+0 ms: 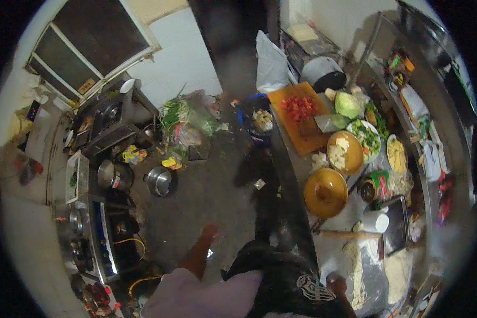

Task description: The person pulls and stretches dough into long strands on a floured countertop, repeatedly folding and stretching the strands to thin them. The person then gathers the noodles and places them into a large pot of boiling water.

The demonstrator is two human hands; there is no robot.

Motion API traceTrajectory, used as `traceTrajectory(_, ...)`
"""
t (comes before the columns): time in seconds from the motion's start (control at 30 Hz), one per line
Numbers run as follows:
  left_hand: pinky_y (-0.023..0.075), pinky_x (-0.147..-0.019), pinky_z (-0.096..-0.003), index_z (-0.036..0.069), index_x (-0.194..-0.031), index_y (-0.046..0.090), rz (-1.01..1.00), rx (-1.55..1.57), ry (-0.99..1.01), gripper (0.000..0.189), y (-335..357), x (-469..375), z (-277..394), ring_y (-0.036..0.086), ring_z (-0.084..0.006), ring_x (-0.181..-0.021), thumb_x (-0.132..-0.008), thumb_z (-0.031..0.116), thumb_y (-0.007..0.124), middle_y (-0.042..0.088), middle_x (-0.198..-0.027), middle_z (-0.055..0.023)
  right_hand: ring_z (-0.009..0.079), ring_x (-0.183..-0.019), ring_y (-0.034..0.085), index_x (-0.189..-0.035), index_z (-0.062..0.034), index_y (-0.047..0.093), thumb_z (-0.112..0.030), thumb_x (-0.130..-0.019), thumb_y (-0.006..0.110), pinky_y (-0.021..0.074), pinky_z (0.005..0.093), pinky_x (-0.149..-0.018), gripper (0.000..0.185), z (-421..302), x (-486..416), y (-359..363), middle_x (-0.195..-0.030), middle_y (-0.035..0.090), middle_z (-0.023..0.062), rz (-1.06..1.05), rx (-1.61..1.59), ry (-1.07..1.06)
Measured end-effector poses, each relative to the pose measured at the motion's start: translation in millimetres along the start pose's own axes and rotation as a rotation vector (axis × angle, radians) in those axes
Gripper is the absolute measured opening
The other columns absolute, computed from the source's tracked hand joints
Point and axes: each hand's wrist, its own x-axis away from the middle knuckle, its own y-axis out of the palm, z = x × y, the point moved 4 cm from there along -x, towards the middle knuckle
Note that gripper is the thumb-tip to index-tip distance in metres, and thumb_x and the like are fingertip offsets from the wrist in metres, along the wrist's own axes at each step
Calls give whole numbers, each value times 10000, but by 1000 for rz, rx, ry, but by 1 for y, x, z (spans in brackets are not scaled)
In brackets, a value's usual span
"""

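Observation:
My left hand (210, 230) hangs over the dark floor, blurred, with no object plainly in it. At the counter's near edge is my right hand (336, 283), its fingers unclear, close to a long strip of pale noodles or dough (357, 274) on a floured surface. A flat sheet of dough (396, 272) lies farther right. Above them a wooden rolling pin (348, 234) lies across the counter, near a white cylindrical container (375, 222) and a dark metal tray (398, 226). An empty-looking amber bowl (326, 192) stands beside another amber bowl (356, 149) holding pale pieces.
Chopped red pieces (299, 108) lie on an orange cutting board (278, 104). Beyond are a cabbage (346, 104) and a plate of chopped greens (365, 139). A blue-rimmed bin (242, 125), bagged vegetables (187, 119) and a metal pot (159, 181) stand on the floor; a stove (105, 238) is at left.

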Motion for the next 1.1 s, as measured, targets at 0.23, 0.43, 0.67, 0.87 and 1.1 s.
traceTrajectory(0.23, 469, -918, -520, 138, -1193, 646, 13, 222, -259, 432, -33, -33, -63, 615, -273, -1075, -890, 440, 582, 654, -1195, -103, 314, -964, 675, -1013, -49, 728, -495, -878, 568, 549, 421, -846, 493, -65, -48, -73, -986, 714, 128, -7, 129, 328)
traceTrajectory(0.43, 463, -876, -503, 96, -1073, 671, -54, 343, -266, 383, -33, -68, -71, 604, -264, -969, -892, 422, 580, 649, -1091, -115, 310, -941, 676, -1008, -53, 729, -466, -885, 566, 549, 425, -821, 460, -144, -150, -128, -977, 714, 127, 21, 93, 190)
traceTrajectory(0.67, 446, -710, -452, 89, -899, 643, -158, 612, -226, 214, -118, -173, -104, 562, -219, -769, -878, 302, 630, 598, -875, -85, 305, -914, 677, -1002, -58, 729, -431, -894, 563, 549, 429, -792, 422, -256, -242, -155, -967, 713, 126, -111, 93, 149)
traceTrajectory(0.87, 431, -568, -408, 84, -750, 619, -178, 1055, -225, 174, -268, -307, -168, 525, -181, -597, -867, 200, 673, 555, -689, -60, 301, -891, 678, -997, -63, 730, -402, -901, 561, 549, 432, -767, 391, -336, -235, -141, -958, 712, 126, -337, 75, 161)
traceTrajectory(1.1, 458, -563, -409, 90, -708, 623, -224, 770, -301, 176, -345, -411, -206, 565, -200, -602, -864, 153, 676, 577, -660, -57, 296, -864, 679, -991, -67, 730, -367, -909, 559, 549, 437, -738, 355, -403, -200, -128, -947, 711, 125, -555, 41, 90)
